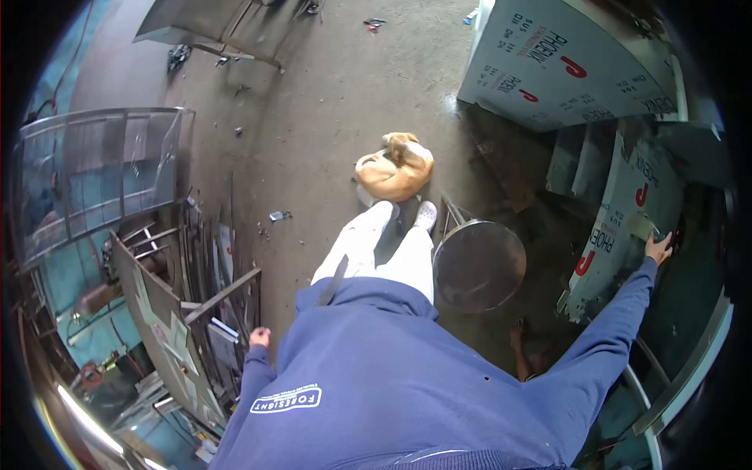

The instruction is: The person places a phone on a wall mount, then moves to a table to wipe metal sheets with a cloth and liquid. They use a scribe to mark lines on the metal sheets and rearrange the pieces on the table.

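Observation:
My right hand (659,249) reaches far out to the right, beside the edge of a film-covered stainless steel sheet (627,215) printed with red logos. Its fingers are bent around something small and dark with a red spot; I cannot make out what it is. Low at my left side hangs my left hand (259,337), its fingers curled and nothing visible in them. Nearest to that hand is a rack of metal strips and offcuts (227,290).
A tan dog (397,168) lies curled right at my feet. By my right leg stands a round-topped metal stool (479,266). Another person's bare limb (518,345) shows below it. A framed panel (102,176) leans at left; a large printed sheet (560,66) stands at upper right.

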